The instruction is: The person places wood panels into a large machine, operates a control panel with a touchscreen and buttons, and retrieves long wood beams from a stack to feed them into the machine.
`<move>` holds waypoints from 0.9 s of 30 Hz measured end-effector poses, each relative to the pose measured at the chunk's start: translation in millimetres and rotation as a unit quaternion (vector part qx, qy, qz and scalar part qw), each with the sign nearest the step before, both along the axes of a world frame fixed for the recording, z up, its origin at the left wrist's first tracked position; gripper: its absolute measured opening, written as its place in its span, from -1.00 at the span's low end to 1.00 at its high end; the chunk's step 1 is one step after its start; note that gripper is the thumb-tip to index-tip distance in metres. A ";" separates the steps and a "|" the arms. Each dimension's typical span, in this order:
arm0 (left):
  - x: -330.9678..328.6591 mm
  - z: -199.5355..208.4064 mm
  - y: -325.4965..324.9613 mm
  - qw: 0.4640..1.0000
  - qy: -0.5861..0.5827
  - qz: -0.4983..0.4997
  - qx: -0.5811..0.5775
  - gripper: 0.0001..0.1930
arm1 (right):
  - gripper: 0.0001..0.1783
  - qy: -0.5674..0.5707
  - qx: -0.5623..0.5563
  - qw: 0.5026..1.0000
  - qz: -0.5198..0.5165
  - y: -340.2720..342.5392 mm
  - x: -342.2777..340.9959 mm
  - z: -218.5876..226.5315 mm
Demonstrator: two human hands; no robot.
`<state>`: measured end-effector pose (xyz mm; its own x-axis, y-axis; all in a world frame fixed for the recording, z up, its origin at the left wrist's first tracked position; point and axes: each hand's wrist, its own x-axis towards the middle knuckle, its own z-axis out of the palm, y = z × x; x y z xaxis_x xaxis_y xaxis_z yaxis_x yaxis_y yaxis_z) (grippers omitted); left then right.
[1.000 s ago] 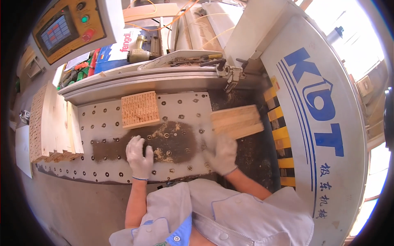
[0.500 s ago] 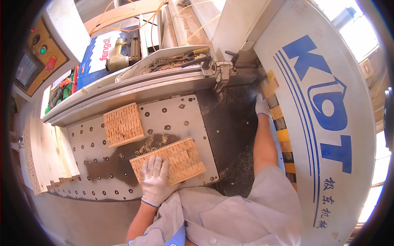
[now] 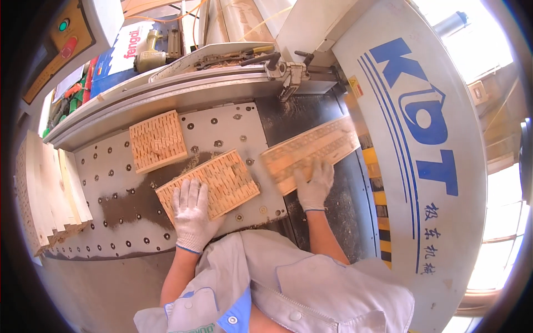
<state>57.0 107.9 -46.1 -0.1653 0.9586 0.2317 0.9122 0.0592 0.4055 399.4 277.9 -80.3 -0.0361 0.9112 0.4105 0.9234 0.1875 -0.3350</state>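
Note:
My left hand (image 3: 192, 213), in a white knit glove with a blue cuff, lies on the near edge of a slotted wooden block (image 3: 230, 176), its fingers stretched flat over the top. My right hand (image 3: 316, 187), gloved the same way, grips the near side of a long wooden board (image 3: 313, 145) that is slightly blurred. The board lies slantwise over the black bed at the right, its left end close to the slotted block. A second slotted wooden block (image 3: 159, 141) sits untouched farther back on the grey perforated plate (image 3: 216, 121).
Stacked wooden pieces (image 3: 53, 191) stand at the left end. A metal fence (image 3: 183, 100) with a clamp (image 3: 288, 77) runs along the back; behind it are a tray of tools (image 3: 222, 60) and a nail gun (image 3: 150, 55). A large white machine housing (image 3: 383, 166) with striped edging rises at right.
My right hand has come back from beside the machine housing toward me, bringing the long wooden board into view. My left hand stays on its block. The whole view has shifted slightly.

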 end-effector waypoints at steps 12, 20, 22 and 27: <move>-14.1 9.1 -24.2 0.998 -0.009 0.059 -0.018 0.01 | 0.07 -0.011 -0.096 0.992 -0.080 113.9 25.8 -19.3; -12.0 10.8 -23.6 0.999 0.000 0.051 -0.019 0.02 | 0.14 0.035 -0.108 0.979 -0.169 244.5 30.1 -10.1; -10.4 13.3 -22.1 0.998 -0.003 0.052 -0.029 0.02 | 0.14 0.035 -0.108 0.979 -0.167 243.7 31.5 -13.1; -14.3 7.4 -25.7 0.998 0.017 0.055 -0.011 0.03 | 0.13 0.020 -0.117 0.977 -0.176 227.5 -6.4 -6.4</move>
